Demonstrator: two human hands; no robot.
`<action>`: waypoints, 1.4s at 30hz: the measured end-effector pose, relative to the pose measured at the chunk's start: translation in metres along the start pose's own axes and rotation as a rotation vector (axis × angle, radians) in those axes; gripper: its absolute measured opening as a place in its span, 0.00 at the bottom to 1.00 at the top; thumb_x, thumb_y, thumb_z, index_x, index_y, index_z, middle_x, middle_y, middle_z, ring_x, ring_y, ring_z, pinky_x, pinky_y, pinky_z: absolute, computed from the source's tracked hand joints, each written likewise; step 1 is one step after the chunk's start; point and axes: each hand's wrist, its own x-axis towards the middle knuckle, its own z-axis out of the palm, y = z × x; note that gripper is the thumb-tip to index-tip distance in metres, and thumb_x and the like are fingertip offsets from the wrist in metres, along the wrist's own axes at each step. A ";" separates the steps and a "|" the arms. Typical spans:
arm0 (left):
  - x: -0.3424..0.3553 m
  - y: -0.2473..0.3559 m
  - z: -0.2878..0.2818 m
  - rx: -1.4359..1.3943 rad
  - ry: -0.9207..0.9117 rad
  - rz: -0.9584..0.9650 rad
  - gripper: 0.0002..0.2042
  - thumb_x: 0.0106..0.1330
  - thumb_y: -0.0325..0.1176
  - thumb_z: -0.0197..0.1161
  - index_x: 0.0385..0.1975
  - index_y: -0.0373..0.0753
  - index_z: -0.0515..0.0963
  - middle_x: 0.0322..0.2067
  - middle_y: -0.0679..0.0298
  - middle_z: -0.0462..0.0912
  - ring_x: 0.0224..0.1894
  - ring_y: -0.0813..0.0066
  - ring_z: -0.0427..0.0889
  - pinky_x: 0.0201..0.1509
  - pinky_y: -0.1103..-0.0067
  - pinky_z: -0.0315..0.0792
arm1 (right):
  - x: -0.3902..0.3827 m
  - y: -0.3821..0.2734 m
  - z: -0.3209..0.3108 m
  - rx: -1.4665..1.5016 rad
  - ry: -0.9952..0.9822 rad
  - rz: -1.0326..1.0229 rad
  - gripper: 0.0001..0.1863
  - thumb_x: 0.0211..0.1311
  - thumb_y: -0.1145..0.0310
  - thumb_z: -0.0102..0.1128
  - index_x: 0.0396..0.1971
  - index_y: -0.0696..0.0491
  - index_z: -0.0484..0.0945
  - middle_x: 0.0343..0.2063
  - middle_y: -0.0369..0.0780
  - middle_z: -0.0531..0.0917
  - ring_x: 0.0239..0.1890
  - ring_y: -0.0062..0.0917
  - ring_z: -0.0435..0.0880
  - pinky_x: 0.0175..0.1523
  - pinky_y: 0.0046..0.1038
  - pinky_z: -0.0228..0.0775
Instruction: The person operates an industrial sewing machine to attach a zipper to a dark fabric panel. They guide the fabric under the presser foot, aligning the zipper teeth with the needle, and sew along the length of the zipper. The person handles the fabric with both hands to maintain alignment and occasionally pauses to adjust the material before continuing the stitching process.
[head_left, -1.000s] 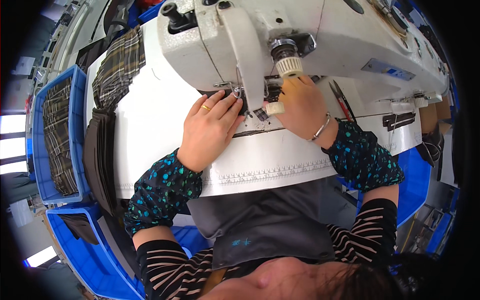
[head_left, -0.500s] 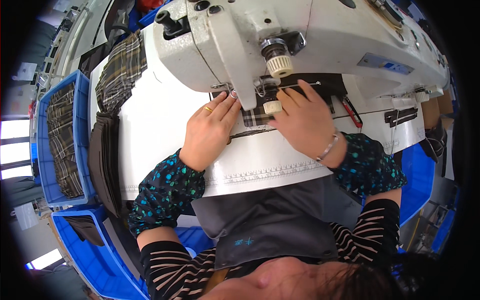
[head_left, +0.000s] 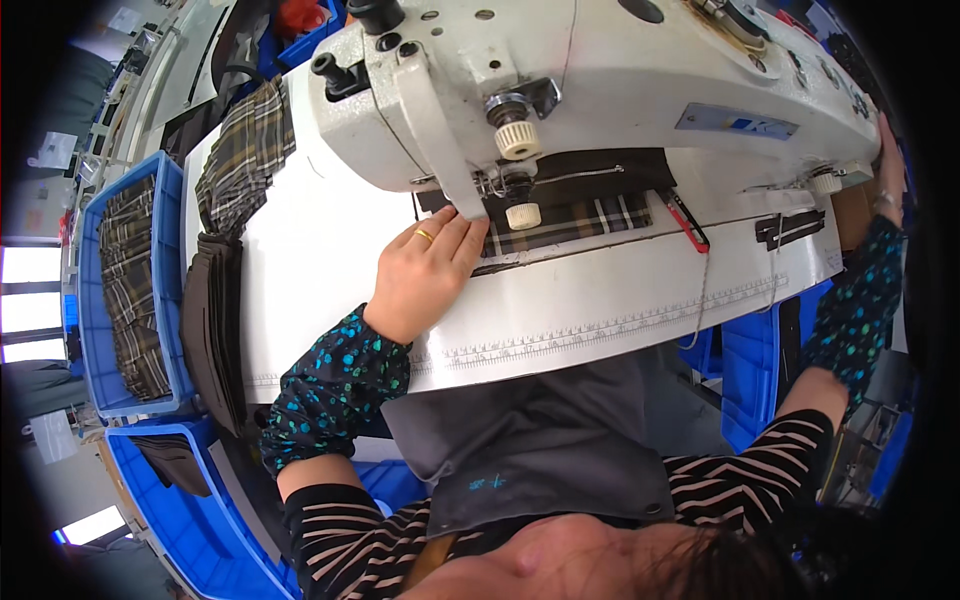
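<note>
My left hand lies with straight fingers on the cloth beside the presser area of a white sewing machine. Its fingertips reach the left end of a plaid fabric piece, close to the needle area, which the machine head hides. Over the plaid lies a dark brown fabric strip with a zipper, running right under the machine arm. My right hand is up at the machine's far right end, against its side; its fingers are mostly hidden by the machine and the picture's dark rim.
Red-handled cutter and dark zipper pieces lie right on the white table. Plaid pieces and folded dark cloth rest along the left edge. Blue bins stand left; another blue bin is below right.
My right hand has left the fabric by the needle and moved to the machine's far right end, uncovering the plaid and zipper. My left hand stays on the cloth nearly unmoved.
</note>
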 end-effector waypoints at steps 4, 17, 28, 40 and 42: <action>0.021 0.010 0.013 -0.040 0.044 0.090 0.18 0.60 0.26 0.67 0.51 0.38 0.85 0.54 0.60 0.89 0.48 0.66 0.90 0.40 0.75 0.84 | -0.067 0.102 -0.078 -0.387 0.156 -0.401 0.27 0.85 0.55 0.45 0.66 0.62 0.78 0.62 0.42 0.83 0.65 0.27 0.79 0.71 0.29 0.69; 0.057 0.051 0.021 0.247 -0.061 0.031 0.24 0.59 0.26 0.61 0.58 0.27 0.81 0.50 0.51 0.89 0.29 0.69 0.88 0.29 0.80 0.80 | -0.058 0.046 0.000 0.037 0.206 -0.175 0.31 0.79 0.47 0.58 0.60 0.63 0.82 0.59 0.45 0.86 0.59 0.28 0.83 0.66 0.29 0.72; 0.060 0.053 0.033 0.393 -0.184 -0.029 0.24 0.62 0.30 0.63 0.61 0.34 0.78 0.56 0.61 0.86 0.53 0.75 0.87 0.34 0.75 0.85 | -0.307 -0.112 0.084 -0.383 -0.482 -1.137 0.14 0.72 0.69 0.64 0.52 0.58 0.84 0.46 0.46 0.89 0.46 0.40 0.90 0.53 0.38 0.82; 0.057 0.045 0.031 0.130 -0.104 -0.079 0.22 0.63 0.27 0.61 0.59 0.34 0.79 0.53 0.60 0.89 0.31 0.71 0.90 0.31 0.79 0.82 | -0.397 -0.120 0.161 -0.094 -0.929 -1.029 0.16 0.66 0.68 0.67 0.51 0.57 0.84 0.56 0.44 0.85 0.55 0.39 0.85 0.59 0.40 0.79; 0.055 0.041 0.034 0.065 0.008 -0.052 0.23 0.62 0.26 0.62 0.59 0.35 0.80 0.52 0.61 0.89 0.28 0.71 0.89 0.30 0.79 0.82 | -0.419 -0.126 0.200 0.087 -1.086 -1.025 0.16 0.67 0.69 0.66 0.52 0.56 0.84 0.54 0.45 0.87 0.54 0.42 0.86 0.60 0.42 0.78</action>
